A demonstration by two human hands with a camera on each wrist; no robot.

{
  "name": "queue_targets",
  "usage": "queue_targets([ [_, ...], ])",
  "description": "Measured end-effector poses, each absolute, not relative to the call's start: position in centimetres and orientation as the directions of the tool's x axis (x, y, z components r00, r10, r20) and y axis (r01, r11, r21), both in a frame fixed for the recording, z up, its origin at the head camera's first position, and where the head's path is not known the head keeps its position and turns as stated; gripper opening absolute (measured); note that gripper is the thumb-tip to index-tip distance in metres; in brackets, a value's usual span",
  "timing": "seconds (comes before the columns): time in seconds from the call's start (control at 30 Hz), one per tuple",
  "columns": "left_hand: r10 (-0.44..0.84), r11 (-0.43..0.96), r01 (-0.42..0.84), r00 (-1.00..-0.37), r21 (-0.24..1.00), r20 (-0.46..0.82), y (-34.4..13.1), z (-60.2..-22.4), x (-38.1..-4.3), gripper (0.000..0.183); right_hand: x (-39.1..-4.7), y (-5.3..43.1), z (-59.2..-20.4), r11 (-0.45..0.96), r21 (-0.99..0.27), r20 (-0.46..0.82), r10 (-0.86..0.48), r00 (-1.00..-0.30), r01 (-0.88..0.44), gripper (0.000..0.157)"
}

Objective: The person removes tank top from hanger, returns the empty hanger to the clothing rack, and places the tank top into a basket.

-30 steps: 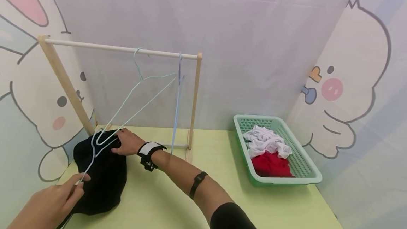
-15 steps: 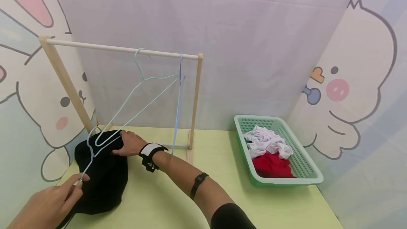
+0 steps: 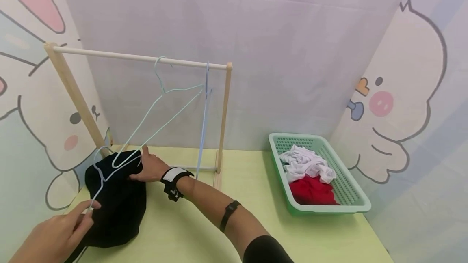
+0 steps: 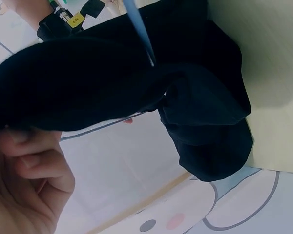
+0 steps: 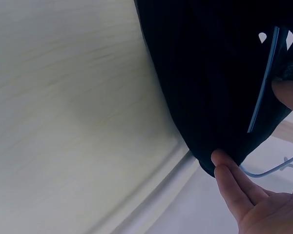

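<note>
A pale blue clothes hanger (image 3: 102, 180) is tilted over a black garment (image 3: 118, 210) at the table's left side. My left hand (image 3: 58, 230) pinches the hanger's near arm; in the left wrist view its fingertips (image 4: 19, 135) meet the garment's edge. At the garment's far end, my right hand (image 3: 150, 167) grips the black cloth. In the right wrist view its thumb (image 5: 288, 95) lies on the cloth and its other fingers (image 5: 232, 185) are at the hem. A stretch of hanger (image 5: 263, 83) shows against the cloth there. Part of the hanger is hidden inside the garment.
Behind the hands stands a wooden rack with a white rail (image 3: 120, 55). A mint hanger (image 3: 162, 90) hangs from it, overlapping the garment in view, and a blue hanger (image 3: 203, 133) hangs farther right. A green basket (image 3: 351, 182) holds white cloth (image 3: 307, 163) and red cloth (image 3: 314, 190).
The held hanger's hook has shifted to the left and tipped over slightly. My right fingers have moved a little on the garment's far edge; the left hand has moved slightly left.
</note>
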State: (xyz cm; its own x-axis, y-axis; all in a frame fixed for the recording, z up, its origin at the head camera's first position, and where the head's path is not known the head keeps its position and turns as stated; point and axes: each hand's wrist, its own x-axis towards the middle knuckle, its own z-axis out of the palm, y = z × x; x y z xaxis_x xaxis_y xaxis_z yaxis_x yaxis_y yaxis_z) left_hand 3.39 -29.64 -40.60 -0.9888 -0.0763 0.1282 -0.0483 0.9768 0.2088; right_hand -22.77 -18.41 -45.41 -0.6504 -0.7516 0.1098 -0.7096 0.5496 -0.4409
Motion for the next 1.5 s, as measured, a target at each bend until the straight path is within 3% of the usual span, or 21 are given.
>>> queue_targets([
  [0.2, -0.108, 0.966, -0.074, -0.986, 0.247, 0.127, -29.7, -40.4, 3.5, 0.022, -22.0, -17.9, -44.9, 0.559, -0.428, 0.107, -0.749, -0.654, -0.711, 0.104],
  [0.5, -0.171, 0.964, -0.096, -0.939, 0.25, 0.298, -29.2, -39.5, 3.4, 0.03, -21.8, -17.2, -44.9, 0.524, -0.413, 0.153, -0.766, -0.624, -0.745, 0.111],
  [0.7, -0.23, 0.948, -0.155, -0.939, 0.278, 0.258, -29.4, -39.2, 3.2, 0.04, -21.1, -16.8, -45.8, 0.508, -0.34, 0.143, -0.804, -0.577, -0.792, 0.092],
  [0.9, -0.201, 0.928, -0.118, -0.957, 0.353, 0.21, -30.0, -39.2, 2.6, 0.034, -20.2, -16.4, -46.0, 0.503, -0.228, 0.123, -0.834, -0.537, -0.834, 0.067],
  [1.33, -0.155, 0.88, -0.062, -0.975, 0.471, 0.162, -30.4, -37.9, 1.6, 0.033, -20.6, -16.2, -47.2, 0.463, -0.18, 0.142, -0.861, -0.488, -0.868, 0.065],
  [1.5, -0.145, 0.871, -0.009, -0.96, 0.492, 0.239, -30.3, -37.8, 1.1, 0.027, -20.0, -16.0, -47.3, 0.433, -0.166, 0.137, -0.88, -0.455, -0.886, 0.064],
])
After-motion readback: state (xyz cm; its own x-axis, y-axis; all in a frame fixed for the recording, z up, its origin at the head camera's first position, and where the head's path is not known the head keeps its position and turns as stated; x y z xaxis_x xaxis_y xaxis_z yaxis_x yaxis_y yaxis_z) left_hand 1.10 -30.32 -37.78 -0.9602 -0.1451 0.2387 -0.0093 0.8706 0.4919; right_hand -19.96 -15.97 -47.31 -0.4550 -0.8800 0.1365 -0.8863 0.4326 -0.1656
